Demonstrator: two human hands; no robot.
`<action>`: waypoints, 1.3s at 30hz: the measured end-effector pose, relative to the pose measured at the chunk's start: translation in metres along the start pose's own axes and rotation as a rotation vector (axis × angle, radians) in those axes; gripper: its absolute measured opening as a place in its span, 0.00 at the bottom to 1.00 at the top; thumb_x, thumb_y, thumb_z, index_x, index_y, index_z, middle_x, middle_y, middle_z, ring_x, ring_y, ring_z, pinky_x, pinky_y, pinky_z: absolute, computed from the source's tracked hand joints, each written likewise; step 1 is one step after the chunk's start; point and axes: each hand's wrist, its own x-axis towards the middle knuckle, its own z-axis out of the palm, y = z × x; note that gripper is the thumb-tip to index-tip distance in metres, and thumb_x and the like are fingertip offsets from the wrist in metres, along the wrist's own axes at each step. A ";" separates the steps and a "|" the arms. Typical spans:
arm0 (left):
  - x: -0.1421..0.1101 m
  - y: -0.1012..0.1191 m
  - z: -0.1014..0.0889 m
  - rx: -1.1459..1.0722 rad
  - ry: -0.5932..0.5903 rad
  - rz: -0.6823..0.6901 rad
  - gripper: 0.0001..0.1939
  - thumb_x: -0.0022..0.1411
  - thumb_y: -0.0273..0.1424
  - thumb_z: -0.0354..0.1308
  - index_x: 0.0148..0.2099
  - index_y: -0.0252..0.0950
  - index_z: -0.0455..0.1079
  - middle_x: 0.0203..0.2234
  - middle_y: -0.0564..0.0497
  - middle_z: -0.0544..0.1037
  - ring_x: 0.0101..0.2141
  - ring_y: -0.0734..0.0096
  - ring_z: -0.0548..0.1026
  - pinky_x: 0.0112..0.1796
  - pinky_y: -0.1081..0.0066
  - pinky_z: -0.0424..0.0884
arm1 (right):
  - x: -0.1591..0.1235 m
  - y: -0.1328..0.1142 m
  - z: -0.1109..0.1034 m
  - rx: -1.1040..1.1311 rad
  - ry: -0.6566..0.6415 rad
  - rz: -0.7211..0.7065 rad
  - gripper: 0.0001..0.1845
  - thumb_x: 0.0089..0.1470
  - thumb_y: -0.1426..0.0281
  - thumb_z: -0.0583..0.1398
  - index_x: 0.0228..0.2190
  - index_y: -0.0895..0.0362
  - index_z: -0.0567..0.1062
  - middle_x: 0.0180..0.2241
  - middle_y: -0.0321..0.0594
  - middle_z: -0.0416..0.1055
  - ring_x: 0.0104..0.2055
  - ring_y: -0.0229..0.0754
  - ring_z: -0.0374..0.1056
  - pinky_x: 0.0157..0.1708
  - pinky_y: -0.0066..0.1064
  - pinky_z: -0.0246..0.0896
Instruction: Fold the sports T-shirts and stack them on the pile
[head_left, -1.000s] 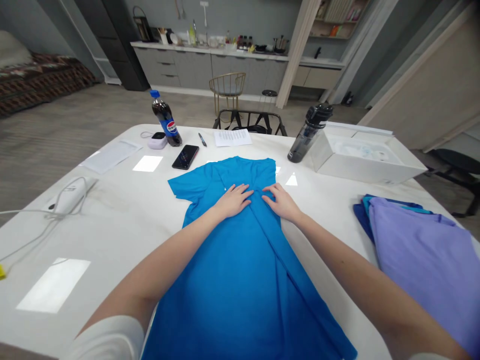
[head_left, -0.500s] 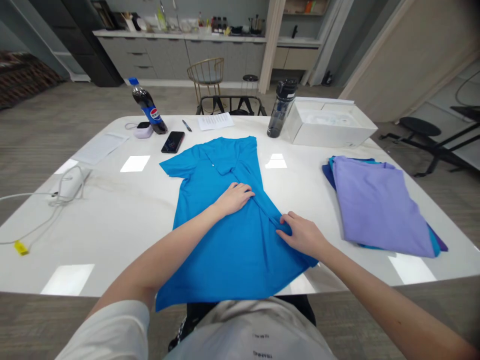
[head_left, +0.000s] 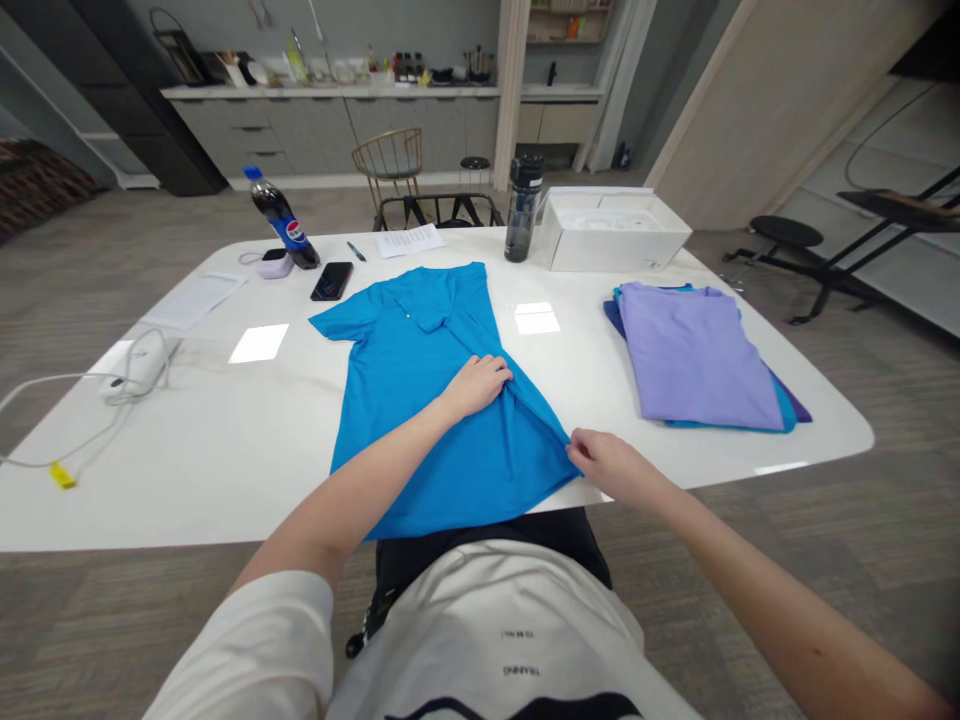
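A blue shirt [head_left: 420, 400] lies spread at the center of the frame on a white table [head_left: 225, 450]. The left hand [head_left: 480, 382] presses flat on its middle, fingers together. The right hand [head_left: 611, 465] pinches its lower right corner. Folded purple clothes [head_left: 694, 350] sit at right.

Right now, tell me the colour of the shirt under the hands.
Bright blue shirt, plain, seen best in the head view.

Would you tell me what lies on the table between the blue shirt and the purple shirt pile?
Head view: only bare white table lies between blue shirt and purple shirt pile.
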 end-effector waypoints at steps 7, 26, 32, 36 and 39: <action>-0.021 0.020 -0.029 -0.074 0.108 -0.175 0.14 0.66 0.25 0.53 0.52 0.40 0.70 0.49 0.43 0.75 0.49 0.55 0.70 0.48 0.59 0.63 | 0.003 -0.081 -0.053 0.639 -0.151 -0.241 0.20 0.61 0.53 0.57 0.24 0.54 0.67 0.21 0.30 0.61 0.25 0.36 0.57 0.27 0.29 0.53; -0.169 0.079 -0.028 -0.411 0.088 -0.061 0.12 0.73 0.34 0.49 0.48 0.41 0.74 0.48 0.47 0.81 0.51 0.62 0.75 0.58 0.58 0.59 | -0.033 -0.061 0.093 -0.219 0.312 -0.328 0.20 0.66 0.53 0.56 0.47 0.54 0.74 0.44 0.49 0.73 0.48 0.55 0.66 0.47 0.43 0.53; -0.171 0.097 -0.032 -0.390 0.319 -0.080 0.06 0.71 0.33 0.55 0.43 0.39 0.72 0.40 0.48 0.82 0.44 0.64 0.77 0.52 0.60 0.65 | -0.041 -0.065 0.109 -0.174 0.491 -0.302 0.23 0.65 0.52 0.57 0.51 0.55 0.73 0.47 0.50 0.73 0.48 0.55 0.65 0.46 0.44 0.54; -0.164 0.106 -0.035 -0.357 0.479 -0.113 0.07 0.68 0.36 0.60 0.39 0.39 0.70 0.35 0.50 0.80 0.39 0.66 0.77 0.47 0.61 0.68 | -0.038 -0.076 0.114 -0.115 0.605 -0.268 0.23 0.62 0.53 0.60 0.49 0.56 0.72 0.47 0.50 0.73 0.48 0.55 0.66 0.46 0.44 0.56; -0.165 0.105 -0.041 -0.305 0.438 -0.032 0.03 0.70 0.32 0.58 0.41 0.39 0.70 0.37 0.50 0.81 0.41 0.66 0.77 0.49 0.61 0.67 | -0.036 -0.072 0.111 -0.131 0.573 -0.218 0.07 0.63 0.70 0.58 0.43 0.55 0.74 0.39 0.45 0.74 0.42 0.51 0.67 0.43 0.41 0.57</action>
